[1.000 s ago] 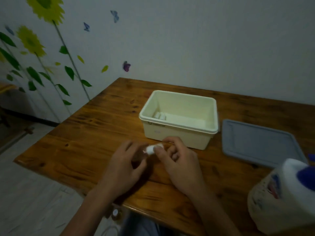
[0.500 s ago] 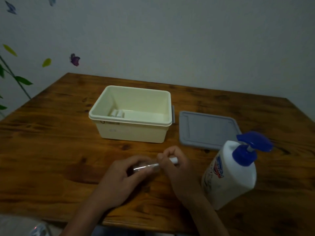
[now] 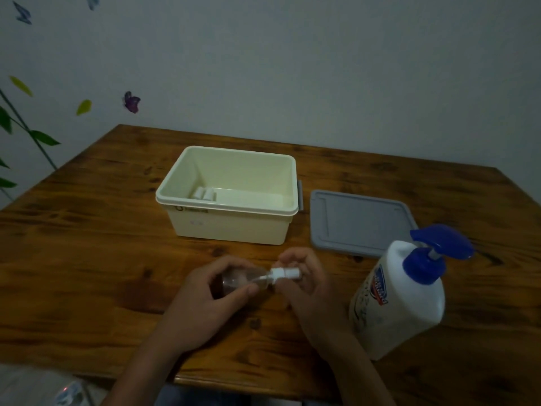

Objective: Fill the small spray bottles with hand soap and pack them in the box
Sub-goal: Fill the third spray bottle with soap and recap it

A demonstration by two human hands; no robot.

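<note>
Here, a clear spray bottle (image 3: 244,281) is held sideways by the left hand (image 3: 210,297). Its white spray cap (image 3: 285,273) is pinched by the right hand (image 3: 310,284).

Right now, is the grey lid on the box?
No, the grey lid lies flat on the table to the right of the open cream box.

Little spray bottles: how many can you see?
3. One spray bottle is held sideways over the table by the left hand, the right hand on its white top. Two white tops show inside the cream box. Its front wall may hide more.
</note>
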